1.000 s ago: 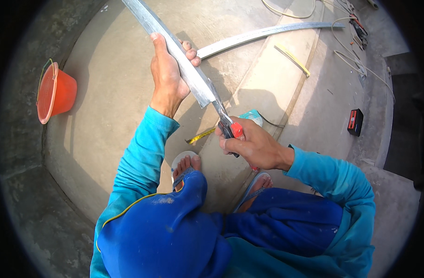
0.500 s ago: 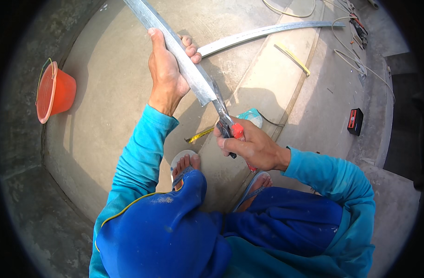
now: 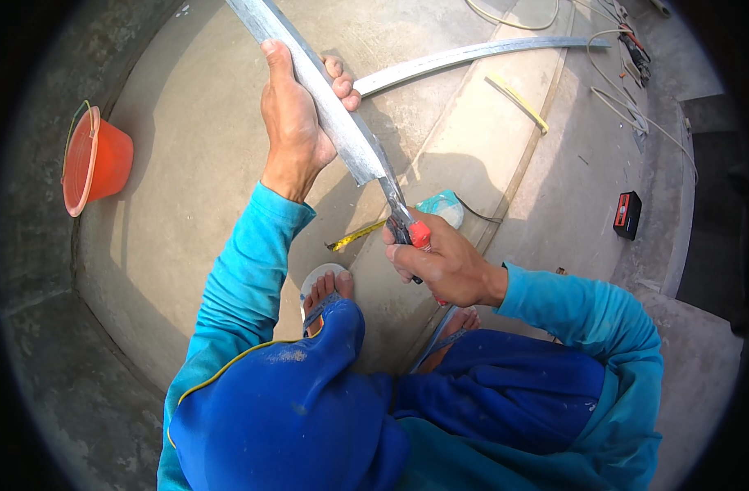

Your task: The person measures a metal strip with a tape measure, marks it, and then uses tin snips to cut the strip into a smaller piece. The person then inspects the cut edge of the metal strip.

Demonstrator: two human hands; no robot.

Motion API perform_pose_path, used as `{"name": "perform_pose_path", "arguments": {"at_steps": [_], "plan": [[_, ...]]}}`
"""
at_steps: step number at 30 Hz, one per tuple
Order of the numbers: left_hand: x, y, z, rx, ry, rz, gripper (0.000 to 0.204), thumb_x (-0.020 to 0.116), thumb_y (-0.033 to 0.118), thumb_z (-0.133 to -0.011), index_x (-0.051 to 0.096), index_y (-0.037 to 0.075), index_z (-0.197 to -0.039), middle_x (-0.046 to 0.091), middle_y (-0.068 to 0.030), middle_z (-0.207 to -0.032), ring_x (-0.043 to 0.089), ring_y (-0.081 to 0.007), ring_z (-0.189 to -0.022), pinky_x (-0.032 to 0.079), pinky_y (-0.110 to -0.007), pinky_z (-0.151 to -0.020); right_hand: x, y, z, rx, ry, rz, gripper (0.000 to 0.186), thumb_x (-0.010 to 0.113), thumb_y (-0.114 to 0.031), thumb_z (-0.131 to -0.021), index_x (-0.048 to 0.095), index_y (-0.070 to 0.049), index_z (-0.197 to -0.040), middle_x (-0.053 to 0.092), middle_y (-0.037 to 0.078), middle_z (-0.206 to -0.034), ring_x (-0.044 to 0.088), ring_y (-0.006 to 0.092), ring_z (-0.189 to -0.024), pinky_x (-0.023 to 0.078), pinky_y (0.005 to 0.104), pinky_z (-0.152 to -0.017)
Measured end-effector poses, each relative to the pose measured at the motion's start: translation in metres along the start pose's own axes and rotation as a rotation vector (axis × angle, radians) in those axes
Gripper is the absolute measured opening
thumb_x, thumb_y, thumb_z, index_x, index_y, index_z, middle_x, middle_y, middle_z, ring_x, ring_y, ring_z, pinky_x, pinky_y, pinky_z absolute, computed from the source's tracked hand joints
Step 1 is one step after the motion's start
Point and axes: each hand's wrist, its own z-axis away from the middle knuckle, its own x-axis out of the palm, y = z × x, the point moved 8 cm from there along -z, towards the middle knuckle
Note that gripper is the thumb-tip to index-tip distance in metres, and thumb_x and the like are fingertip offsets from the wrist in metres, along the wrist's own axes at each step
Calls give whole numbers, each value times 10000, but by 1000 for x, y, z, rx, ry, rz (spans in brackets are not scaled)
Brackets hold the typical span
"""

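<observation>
My left hand (image 3: 294, 123) is wrapped round a galvanized metal channel (image 3: 333, 123), thumb on one side and fingertips on the other. The channel slants from the top edge down toward my right hand. In my right hand (image 3: 452, 262) are tin snips (image 3: 399, 214) with red and black handles, squeezed nearly together. Their blades meet the near end of the channel, along its right side. How deep the blades reach is hidden by the metal. Below the snips lies a yellow tape measure blade (image 3: 356, 237), beside a teal and whitish object (image 3: 442, 208) I cannot make out.
An orange bucket (image 3: 111, 159) stands at the left near the wall. Another metal channel (image 3: 473, 56) lies on the floor ahead. A yellow strip (image 3: 518, 104), a black and red box (image 3: 627, 215) and a pale cable (image 3: 649, 123) are to the right. My sandalled feet are below my hands.
The handles of the snips have come closer together in my right hand. Both hands and the channel have shifted only slightly.
</observation>
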Motion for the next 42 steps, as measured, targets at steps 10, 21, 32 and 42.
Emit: {"name": "perform_pose_path", "arguments": {"at_steps": [10,21,32,42], "plan": [[3,-2,-2,9,-52,-23,620,336,644,-1045,451,44,-941,540,-96,-799,567,-161,-655,529,-306,-531,-2,5,1,43,9,68,206,582,-195,-880,548,2,-929,524,81,-683,513,175,-636,427,362,-619],[4,-2,-2,33,-87,-59,574,347,632,-1047,402,67,-964,536,-96,-794,586,-155,-647,549,-289,-511,-1,5,3,66,13,97,214,567,-201,-908,546,11,-931,535,110,-727,506,204,-690,423,386,-663],[0,0,-2,63,-48,-72,558,442,630,-1020,404,74,-984,544,-96,-815,611,-162,-659,574,-293,-539,-6,7,1,8,67,213,133,551,-137,-945,484,-27,-975,511,56,-719,505,144,-646,436,331,-606],[-16,-9,-1,-75,168,30,353,630,402,-1000,448,103,-962,396,-8,-730,432,-133,-600,397,-289,-541,-13,-12,1,-37,191,552,378,608,-179,-888,437,59,-1126,540,278,-1003,569,391,-972,433,503,-841]]}}
